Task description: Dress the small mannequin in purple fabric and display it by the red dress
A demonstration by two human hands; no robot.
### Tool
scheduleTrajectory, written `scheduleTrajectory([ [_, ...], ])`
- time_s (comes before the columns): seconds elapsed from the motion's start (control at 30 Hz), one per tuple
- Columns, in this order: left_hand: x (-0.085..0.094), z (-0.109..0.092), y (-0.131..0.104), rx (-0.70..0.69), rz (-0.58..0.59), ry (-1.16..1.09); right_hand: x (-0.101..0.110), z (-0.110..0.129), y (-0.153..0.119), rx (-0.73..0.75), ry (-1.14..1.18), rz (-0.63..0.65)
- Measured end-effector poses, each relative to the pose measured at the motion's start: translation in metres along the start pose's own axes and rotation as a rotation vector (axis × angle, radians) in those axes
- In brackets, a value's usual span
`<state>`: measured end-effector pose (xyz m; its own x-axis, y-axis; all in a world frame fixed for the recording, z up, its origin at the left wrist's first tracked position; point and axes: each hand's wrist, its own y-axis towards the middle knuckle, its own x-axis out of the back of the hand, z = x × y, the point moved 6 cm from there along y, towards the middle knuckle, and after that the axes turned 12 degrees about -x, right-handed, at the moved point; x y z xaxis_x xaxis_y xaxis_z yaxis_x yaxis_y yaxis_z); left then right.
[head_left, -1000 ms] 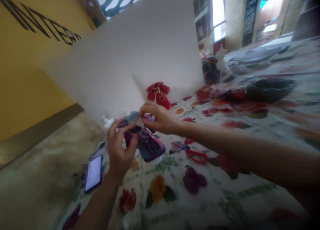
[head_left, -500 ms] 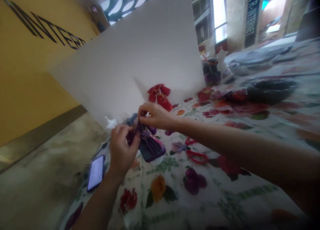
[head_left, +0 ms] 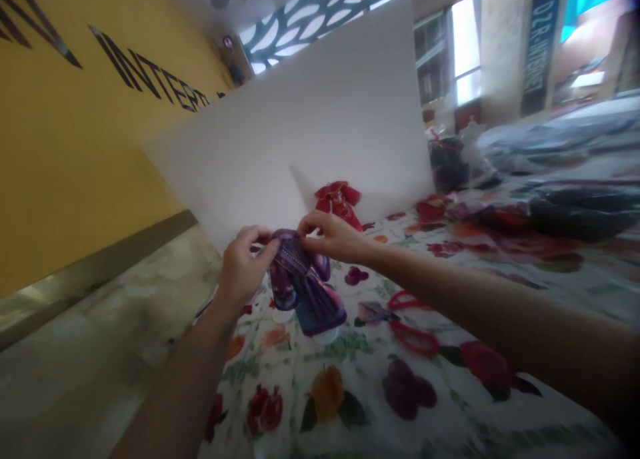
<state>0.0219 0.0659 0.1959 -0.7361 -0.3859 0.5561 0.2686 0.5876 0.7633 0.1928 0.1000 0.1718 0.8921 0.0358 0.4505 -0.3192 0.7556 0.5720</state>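
Observation:
A small purple robe-like doll garment (head_left: 307, 282), with wide sleeves and a crossed front, hangs between my hands just over the tablecloth. My left hand (head_left: 249, 258) pinches its collar on the left side. At the collar's right side my right hand (head_left: 331, 235) pinches with thumb and fingertips. Pale round pieces show under the hem and the left sleeve; what they belong to I cannot make out. Behind my right hand a small red garment (head_left: 340, 202) stands upright against the white board. Red-handled scissors (head_left: 407, 322) lie to the right of the purple garment.
A large white board (head_left: 280, 126) stands behind the work. The tablecloth (head_left: 360, 406) has a fruit print. Dark and clear plastic bags (head_left: 587, 209) and red cloth lie at the right. A yellow wall (head_left: 100, 159) rises at the left.
The purple garment now faces me more openly, with both sleeves and its front showing. My left hand has shifted to the collar's edge. The view has turned left; the phone is mostly hidden behind my left arm.

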Motion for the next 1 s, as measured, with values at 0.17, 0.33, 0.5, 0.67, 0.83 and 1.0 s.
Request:
scheduleTrajectory([
  [0.17,-0.002,0.006,0.008,0.032,0.002,-0.164,-0.003,0.003,0.006,-0.019,0.07,0.01],
  [0.33,-0.002,0.008,0.014,0.044,0.012,-0.215,-0.007,0.003,0.014,-0.043,0.146,0.023],
  [0.5,-0.006,0.014,0.021,0.083,0.034,-0.297,-0.01,-0.003,0.02,-0.155,0.191,0.017],
  [0.67,-0.011,0.019,0.024,0.175,0.049,-0.426,-0.014,-0.006,0.025,-0.188,0.21,0.023],
  [0.83,-0.016,0.022,0.023,0.247,0.055,-0.498,-0.017,-0.008,0.026,-0.229,0.199,0.049],
  [1.0,-0.02,0.023,0.021,0.339,0.037,-0.597,-0.016,-0.007,0.023,-0.234,0.2,0.057],
])
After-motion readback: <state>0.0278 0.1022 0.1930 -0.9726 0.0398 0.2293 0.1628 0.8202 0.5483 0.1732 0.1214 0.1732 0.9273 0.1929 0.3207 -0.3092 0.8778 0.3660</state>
